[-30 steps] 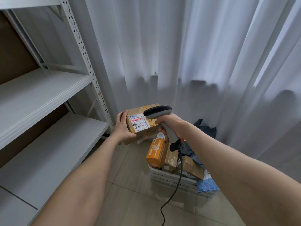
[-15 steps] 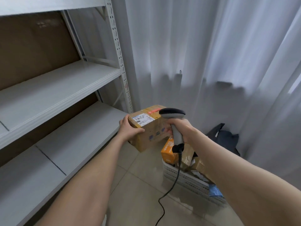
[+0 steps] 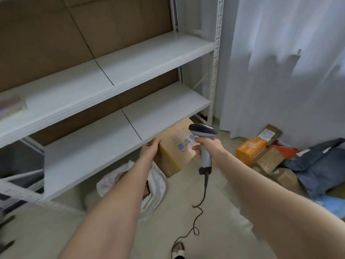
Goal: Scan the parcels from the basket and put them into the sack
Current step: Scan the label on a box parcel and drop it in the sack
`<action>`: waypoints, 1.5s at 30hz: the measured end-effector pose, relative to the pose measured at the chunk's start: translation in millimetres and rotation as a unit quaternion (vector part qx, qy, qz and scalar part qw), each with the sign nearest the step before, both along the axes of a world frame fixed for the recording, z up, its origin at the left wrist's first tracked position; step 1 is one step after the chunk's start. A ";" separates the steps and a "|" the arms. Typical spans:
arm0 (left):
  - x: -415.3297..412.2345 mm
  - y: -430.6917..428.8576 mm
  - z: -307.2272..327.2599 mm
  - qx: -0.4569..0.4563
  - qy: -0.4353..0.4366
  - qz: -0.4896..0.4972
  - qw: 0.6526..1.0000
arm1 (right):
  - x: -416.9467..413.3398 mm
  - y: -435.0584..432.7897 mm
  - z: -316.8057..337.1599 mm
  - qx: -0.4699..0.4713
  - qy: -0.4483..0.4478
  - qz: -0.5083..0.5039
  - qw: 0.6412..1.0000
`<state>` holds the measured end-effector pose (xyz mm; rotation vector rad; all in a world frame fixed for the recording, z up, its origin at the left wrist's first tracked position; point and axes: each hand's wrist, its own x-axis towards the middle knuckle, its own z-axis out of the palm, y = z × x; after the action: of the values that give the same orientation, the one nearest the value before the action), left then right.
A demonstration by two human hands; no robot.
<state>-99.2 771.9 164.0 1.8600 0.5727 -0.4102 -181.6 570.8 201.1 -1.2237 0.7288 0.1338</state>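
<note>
Left hand [image 3: 150,152] near frame centre, fingers curled over the top left corner of a brown cardboard box [image 3: 177,148], gripping it. Box is tilted, blue print on the face turned toward the camera, held just in front of the lower shelf [image 3: 112,143] edge of the white metal shelf rack [image 3: 215,53]. Right hand [image 3: 209,149] at 3 o'clock of the box, closed round the grey handle of a barcode scanner [image 3: 203,130]. Dark scanner head on top, pointing to 9 o'clock across the box face. Right fingertips look to touch the box's right edge, cannot tell for sure. Black cable [image 3: 198,212] drops from the handle toward 6 o'clock and curls on the floor [image 3: 177,217]

White sack [image 3: 158,186] on the floor at 7 o'clock of the box, mouth open, partly hidden by the left forearm. Something brown inside, unclear what. Box's bottom corner just beside the sack rim, contact cannot be told

Pile of parcels at 3 o'clock of frame, well apart from the hands: orange box [image 3: 251,149], brown taped parcels [image 3: 269,159], labelled brown parcel [image 3: 268,133] against the white curtain [image 3: 280,71], dark blue bags [image 3: 321,165], light blue poly bag [image 3: 334,204] at 4 o'clock. Blurred object [image 3: 12,105] on the upper shelf [image 3: 130,68] at 9 o'clock. Sandalled foot [image 3: 178,251] at 6 o'clock, bottom edge
</note>
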 end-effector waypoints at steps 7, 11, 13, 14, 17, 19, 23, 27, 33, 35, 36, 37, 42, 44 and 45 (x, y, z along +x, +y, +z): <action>-13.7 121.8 -22.6 -0.019 0.036 0.158 0.987 | 26.5 104.6 -30.9 0.019 0.018 0.063 0.998; -7.2 179.0 -51.2 -0.033 0.059 0.216 0.974 | 49.2 162.7 -57.8 0.018 0.058 0.083 0.995; 1.1 204.0 -70.9 -0.069 0.090 0.233 0.966 | 64.0 190.0 -76.1 0.020 0.078 0.088 0.993; 7.1 216.6 -81.3 -0.087 0.110 0.236 0.962 | 71.7 203.9 -86.4 0.022 0.087 0.089 0.992; 29.5 255.8 -116.0 -0.135 0.160 0.241 0.948 | 95.9 247.6 -120.0 0.029 0.108 0.087 0.990; 45.7 280.5 -141.3 -0.158 0.177 0.246 0.940 | 113.0 277.1 -150.2 0.029 0.113 0.087 0.989; 71.3 319.8 -201.3 -0.136 0.195 0.290 0.927 | 139.6 330.6 -219.1 0.044 0.134 0.112 0.984; 93.0 344.8 -281.5 -0.130 0.208 0.322 0.914 | 166.7 363.5 -298.7 0.040 0.154 0.114 0.981; 124.4 360.4 -403.6 -0.157 0.216 0.396 0.879 | 216.7 390.7 -423.5 0.011 0.170 0.153 0.973; 131.9 365.5 -437.8 -0.222 0.221 0.384 0.869 | 230.1 399.0 -456.3 0.002 0.170 0.172 0.970; 135.1 368.3 -452.8 -0.247 0.217 0.382 0.864 | 234.9 402.8 -471.8 0.008 0.169 0.176 0.970; 138.1 371.7 -468.3 -0.254 0.210 0.390 0.860 | 238.8 406.8 -485.5 0.016 0.166 0.178 0.970; 131.8 387.1 -539.8 -0.141 0.205 0.396 0.884 | 249.0 418.7 -539.3 0.010 0.164 0.168 0.972; 122.9 392.6 -561.3 -0.101 0.237 0.364 0.895 | 249.9 420.0 -548.5 0.000 0.182 0.184 0.966; 120.5 394.3 -569.1 -0.088 0.250 0.344 0.901 | 250.2 419.7 -551.6 -0.003 0.190 0.188 0.963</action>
<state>21.3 1166.2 -405.1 1.2550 1.4341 -0.4383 68.6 990.4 -350.5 -1.3497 0.8179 0.6974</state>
